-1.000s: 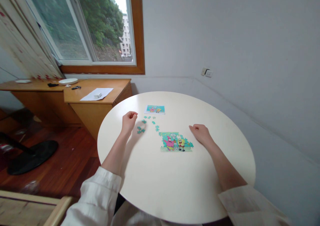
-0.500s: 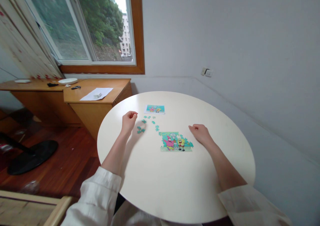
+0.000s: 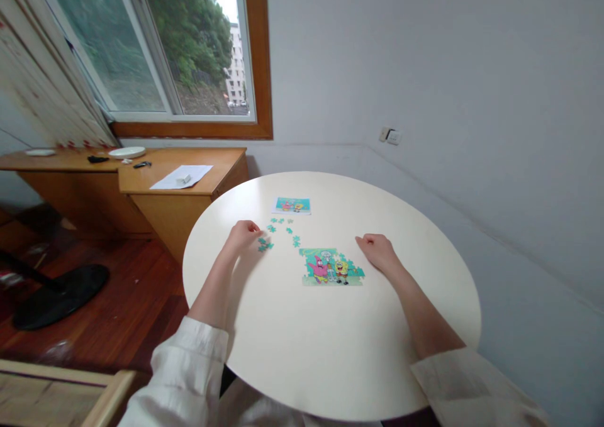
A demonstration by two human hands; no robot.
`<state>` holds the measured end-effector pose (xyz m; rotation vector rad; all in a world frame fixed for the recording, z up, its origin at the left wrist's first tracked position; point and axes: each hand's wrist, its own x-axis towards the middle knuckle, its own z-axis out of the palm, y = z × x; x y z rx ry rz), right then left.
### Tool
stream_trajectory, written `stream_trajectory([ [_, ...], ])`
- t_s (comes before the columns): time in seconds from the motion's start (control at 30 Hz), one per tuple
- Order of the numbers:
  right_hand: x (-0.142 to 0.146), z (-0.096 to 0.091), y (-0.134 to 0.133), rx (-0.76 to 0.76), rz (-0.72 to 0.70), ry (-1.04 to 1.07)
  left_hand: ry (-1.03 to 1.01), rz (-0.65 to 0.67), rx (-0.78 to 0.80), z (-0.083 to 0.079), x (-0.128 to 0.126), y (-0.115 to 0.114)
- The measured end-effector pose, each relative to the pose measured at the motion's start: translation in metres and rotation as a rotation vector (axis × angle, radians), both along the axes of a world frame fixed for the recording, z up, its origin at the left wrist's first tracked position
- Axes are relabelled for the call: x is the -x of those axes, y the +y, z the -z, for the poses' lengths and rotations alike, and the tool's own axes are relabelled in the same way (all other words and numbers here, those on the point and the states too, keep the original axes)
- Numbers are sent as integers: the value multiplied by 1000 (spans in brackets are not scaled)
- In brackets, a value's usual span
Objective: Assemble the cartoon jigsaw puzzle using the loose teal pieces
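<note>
On the tabletop (image 3: pixel 325 351), the joined puzzle (image 3: pixel 330 270) lies between the left hand (image 3: pixel 244 233) and the right hand (image 3: pixel 377 249), nearer to the right one. The loose pieces (image 3: pixel 272 229) lie behind it and to its left, beside the left hand; the picture card (image 3: pixel 292 205) lies behind these pieces. Beyond the tabletop, the window (image 3: pixel 151 46) is at left.

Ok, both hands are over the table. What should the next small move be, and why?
Probably a pick-up by the left hand from the nearest loose pieces: its fingertips are right beside them, and the partly built puzzle lacks its upper-right corner. The right hand, curled to the puzzle's right, looks farther from those pieces.
</note>
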<state>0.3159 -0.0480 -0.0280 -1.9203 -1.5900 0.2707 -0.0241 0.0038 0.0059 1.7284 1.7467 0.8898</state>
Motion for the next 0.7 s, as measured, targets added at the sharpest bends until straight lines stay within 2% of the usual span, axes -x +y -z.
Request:
stream_trajectory([
  [0.1,0,0,0,-12,-6,6,98,82,165,2,3,-2],
  [0.17,1,0,0,-12,-3,8,132,124,220,3,3,-3],
  [0.7,2,-3,-1,-4,1,-3,242,242,179,9,3,1],
])
